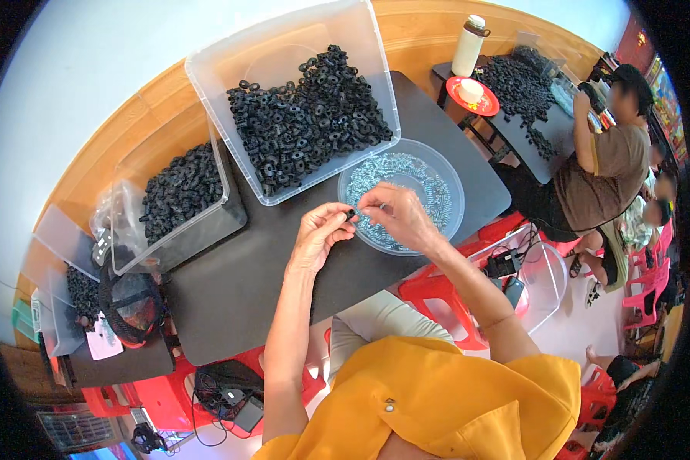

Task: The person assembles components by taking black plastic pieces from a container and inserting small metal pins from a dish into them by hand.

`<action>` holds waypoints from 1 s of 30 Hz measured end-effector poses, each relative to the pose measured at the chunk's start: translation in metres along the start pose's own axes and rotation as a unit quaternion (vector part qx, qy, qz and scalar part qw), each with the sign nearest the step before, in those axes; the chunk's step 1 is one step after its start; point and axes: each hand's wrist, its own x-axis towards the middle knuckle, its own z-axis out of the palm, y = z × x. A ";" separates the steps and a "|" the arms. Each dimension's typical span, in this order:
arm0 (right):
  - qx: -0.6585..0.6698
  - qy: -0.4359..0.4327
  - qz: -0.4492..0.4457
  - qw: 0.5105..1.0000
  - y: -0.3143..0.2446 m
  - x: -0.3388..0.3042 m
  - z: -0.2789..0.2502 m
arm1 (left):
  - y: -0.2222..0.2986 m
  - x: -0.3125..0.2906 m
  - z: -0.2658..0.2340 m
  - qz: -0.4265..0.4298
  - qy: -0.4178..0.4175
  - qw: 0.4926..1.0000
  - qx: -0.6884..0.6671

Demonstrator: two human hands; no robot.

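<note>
My left hand (pixel 320 236) pinches a small black plastic part (pixel 351 215) between thumb and fingertips, above the dark table. Right beside it, my right hand (pixel 400 218) has its thumb and fingers drawn together near the part's end; whatever they hold is hidden or too small to make out. Under the right hand stands a round clear tub (pixel 461 201) with many small silvery metal pieces (pixel 395 166), too small to tell if they are screws or springs. Beyond my hands, a large clear bin (pixel 204 115) holds a heap of black ring-like plastic parts (pixel 307 115).
Another clear bin (pixel 195 244) of black parts stands at the left on the table (pixel 238 307). At the far right, a person (pixel 602 169) sits by a second table with black parts (pixel 517 88), a bottle (pixel 469 47) and a red plate (pixel 485 107). Red stools (pixel 445 303) stand below.
</note>
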 end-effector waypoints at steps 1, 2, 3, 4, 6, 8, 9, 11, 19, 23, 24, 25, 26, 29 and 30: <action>-0.029 -0.003 -0.027 0.999 -0.002 0.000 0.003 | 0.000 0.000 0.000 0.002 0.003 1.000 -0.001; -0.045 0.003 -0.036 0.998 -0.005 0.001 0.005 | -0.001 0.000 0.000 0.004 0.005 1.000 -0.001; -0.046 0.003 -0.037 0.998 -0.005 0.001 0.005 | -0.001 0.000 -0.001 0.005 0.005 1.000 -0.001; -0.061 0.010 -0.064 0.996 -0.005 0.001 0.006 | -0.001 0.000 -0.002 0.002 0.008 1.000 0.006; -0.078 0.015 -0.090 0.993 -0.006 0.001 0.006 | -0.001 0.000 -0.002 0.000 0.011 1.000 0.013; -0.083 0.023 -0.095 0.992 -0.007 0.001 0.007 | -0.001 0.000 -0.001 -0.003 0.009 1.000 0.016; -0.084 0.023 -0.096 0.992 -0.007 0.001 0.007 | -0.001 0.000 -0.001 -0.002 0.009 1.000 0.015; -0.094 0.026 -0.102 0.990 -0.005 0.001 0.007 | -0.001 0.000 0.000 -0.007 0.008 1.000 0.018; -0.025 0.040 -0.036 0.998 -0.007 0.003 0.014 | -0.001 -0.001 0.000 0.002 -0.002 1.000 0.000; -0.056 0.041 -0.078 0.995 0.002 0.003 0.017 | -0.005 0.001 -0.004 0.008 -0.005 1.000 -0.020; -0.055 0.041 -0.079 0.995 0.003 0.004 0.018 | -0.004 0.000 -0.004 0.008 -0.005 1.000 -0.019; -0.074 0.049 -0.108 0.990 0.003 0.005 0.018 | -0.004 0.000 -0.003 0.011 -0.002 1.000 -0.026; -0.092 0.057 -0.136 0.985 0.004 0.006 0.018 | -0.004 0.000 -0.002 0.014 0.001 0.999 -0.033; -0.114 0.079 -0.112 0.984 0.006 0.025 0.009 | -0.004 0.001 -0.006 0.008 0.001 0.999 -0.031; -0.141 0.095 -0.100 0.980 0.010 0.034 0.006 | -0.006 0.003 -0.008 0.009 0.003 0.999 -0.032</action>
